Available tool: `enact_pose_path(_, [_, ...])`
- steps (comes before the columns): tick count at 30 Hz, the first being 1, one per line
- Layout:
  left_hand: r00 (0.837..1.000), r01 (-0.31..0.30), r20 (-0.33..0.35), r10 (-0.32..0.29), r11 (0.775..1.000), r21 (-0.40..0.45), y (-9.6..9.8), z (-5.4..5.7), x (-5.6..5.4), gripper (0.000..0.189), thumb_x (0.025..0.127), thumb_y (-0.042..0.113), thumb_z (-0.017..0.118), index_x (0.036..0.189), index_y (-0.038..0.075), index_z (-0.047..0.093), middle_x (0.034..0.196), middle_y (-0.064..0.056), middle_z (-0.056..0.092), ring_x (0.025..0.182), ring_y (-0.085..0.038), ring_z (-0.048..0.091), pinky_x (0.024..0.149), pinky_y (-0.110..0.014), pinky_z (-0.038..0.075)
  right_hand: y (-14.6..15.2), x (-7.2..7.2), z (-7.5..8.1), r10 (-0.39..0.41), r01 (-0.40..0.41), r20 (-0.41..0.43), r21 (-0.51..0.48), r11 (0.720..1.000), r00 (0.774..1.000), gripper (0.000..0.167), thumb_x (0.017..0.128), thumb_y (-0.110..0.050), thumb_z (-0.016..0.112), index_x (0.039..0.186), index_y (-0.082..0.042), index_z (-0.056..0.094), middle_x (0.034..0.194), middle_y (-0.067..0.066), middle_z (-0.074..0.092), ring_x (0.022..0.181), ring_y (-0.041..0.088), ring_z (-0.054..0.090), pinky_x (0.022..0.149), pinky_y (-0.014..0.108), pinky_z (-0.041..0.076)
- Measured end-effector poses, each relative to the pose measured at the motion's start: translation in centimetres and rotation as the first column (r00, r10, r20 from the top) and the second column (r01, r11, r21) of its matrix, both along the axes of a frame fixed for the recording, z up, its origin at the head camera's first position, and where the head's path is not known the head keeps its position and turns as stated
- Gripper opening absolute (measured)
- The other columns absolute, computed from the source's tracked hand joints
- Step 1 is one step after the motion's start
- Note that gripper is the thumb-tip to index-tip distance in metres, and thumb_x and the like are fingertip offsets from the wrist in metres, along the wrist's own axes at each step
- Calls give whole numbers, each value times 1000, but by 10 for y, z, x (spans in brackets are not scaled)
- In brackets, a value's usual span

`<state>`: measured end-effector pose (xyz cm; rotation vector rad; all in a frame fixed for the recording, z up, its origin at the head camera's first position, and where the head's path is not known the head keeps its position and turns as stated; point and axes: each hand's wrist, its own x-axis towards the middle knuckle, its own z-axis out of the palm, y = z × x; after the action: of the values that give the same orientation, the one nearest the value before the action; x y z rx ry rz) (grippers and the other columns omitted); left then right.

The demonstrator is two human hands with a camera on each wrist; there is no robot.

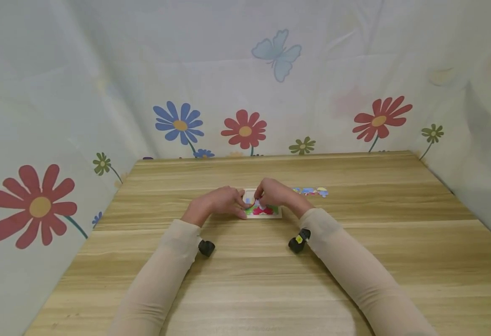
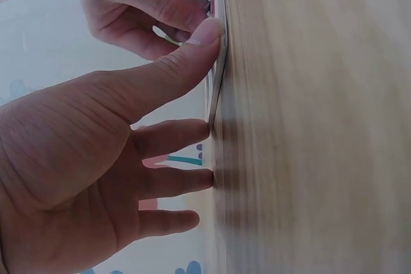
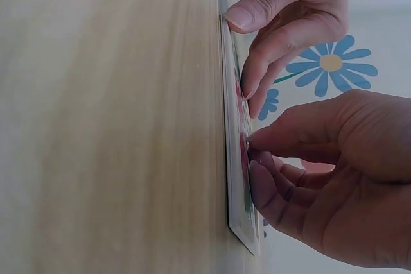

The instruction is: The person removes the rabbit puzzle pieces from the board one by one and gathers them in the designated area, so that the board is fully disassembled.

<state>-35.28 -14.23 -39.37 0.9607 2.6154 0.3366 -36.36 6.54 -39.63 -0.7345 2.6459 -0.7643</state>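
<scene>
A small flat puzzle board (image 1: pixel 275 216) with a white border and a red, green and blue picture lies on the table. My left hand (image 1: pixel 225 200) is at its left side, thumb on the near corner and the other fingers spread, fairly straight, along the edge. Above the picture my right hand (image 1: pixel 276 193) bends down, its thumb and fingertips brought together at the board's surface. They pinch a small puzzle piece, mostly hidden by the fingers (image 3: pixel 263 184). Colourful loose puzzle pieces (image 1: pixel 311 191) lie just right of the board, beyond the right wrist.
A wood-grain table (image 1: pixel 245 266) extends around the board. Behind and beside it hangs a white cloth (image 1: pixel 312 93) printed with flowers and a butterfly. Small black wrist cameras sit by both cuffs, the left camera (image 1: pixel 206 248) and the right camera (image 1: pixel 298 241).
</scene>
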Motion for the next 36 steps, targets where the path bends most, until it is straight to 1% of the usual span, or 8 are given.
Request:
enact_pose_path(12, [1000, -11, -16, 11, 1000, -5, 0, -2, -1, 44, 85, 36, 78, 125, 21, 71, 153, -15, 42, 135, -32, 46, 114, -45, 34, -3, 2, -2, 1, -1, -25, 10, 1000, 1000, 19, 89, -3, 72, 107, 2, 75, 96, 9, 72, 83, 18, 62, 76, 29, 54])
enact_pose_path(16, [999, 0, -39, 1, 1000, 13, 2, -2, -2, 43, 83, 35, 80, 123, 21, 73, 146, -11, 52, 133, -28, 50, 111, -41, 39, -3, 2, -2, -2, 2, -37, 13, 1000, 999, 17, 88, -3, 73, 105, 2, 74, 94, 9, 71, 83, 19, 62, 77, 30, 54])
enact_pose_path(20, [997, 33, -77, -30, 998, 45, 3, -2, -3, 42, 81, 33, 84, 120, 18, 76, 117, -2, 72, 105, -21, 63, 91, -34, 50, -3, 3, -1, -11, 12, -29, 12, 1000, 1000, 17, 88, -4, 73, 105, 2, 73, 94, 9, 69, 84, 20, 62, 77, 31, 54])
enact_pose_path(24, [995, 44, -94, -38, 997, 67, 4, 0, -5, 40, 79, 31, 86, 116, 17, 78, 98, 7, 72, 82, -16, 56, 76, -31, 48, -4, 2, 0, -32, 32, -18, 10, 999, 999, 19, 89, -4, 73, 107, 2, 71, 97, 10, 68, 86, 21, 62, 79, 32, 54])
enact_pose_path(27, [996, 31, -84, -25, 997, 75, 4, 2, -5, 38, 79, 30, 86, 114, 16, 79, 101, 6, 73, 86, -15, 59, 81, -31, 50, -4, 1, 1, -41, 41, -15, 10, 999, 999, 21, 89, -5, 73, 109, 2, 71, 99, 10, 68, 89, 22, 62, 81, 33, 54])
enact_pose_path(30, [998, 20, -63, -16, 998, 66, 4, 3, -4, 38, 79, 30, 85, 114, 16, 78, 115, 0, 73, 106, -19, 64, 95, -34, 50, -4, 1, 0, -44, 44, -14, 4, 999, 999, 21, 89, -4, 74, 108, 2, 70, 99, 10, 68, 90, 22, 62, 82, 34, 54])
enact_pose_path(33, [999, 15, -38, -13, 999, 44, 4, 3, -2, 38, 81, 31, 83, 115, 16, 77, 131, -10, 65, 126, -24, 57, 106, -38, 44, -4, 2, 0, -46, 46, -13, -6, 999, 999, 20, 88, -4, 74, 106, 2, 69, 98, 10, 67, 88, 21, 61, 80, 33, 53])
enact_pose_path(36, [1000, 9, -21, -9, 1000, 22, 4, 3, -1, 38, 83, 31, 81, 117, 15, 76, 142, -15, 55, 134, -28, 50, 110, -40, 40, -3, 2, -1, -45, 45, -16, -13, 999, 999, 18, 88, -3, 74, 104, 1, 68, 95, 9, 65, 85, 21, 59, 76, 32, 52])
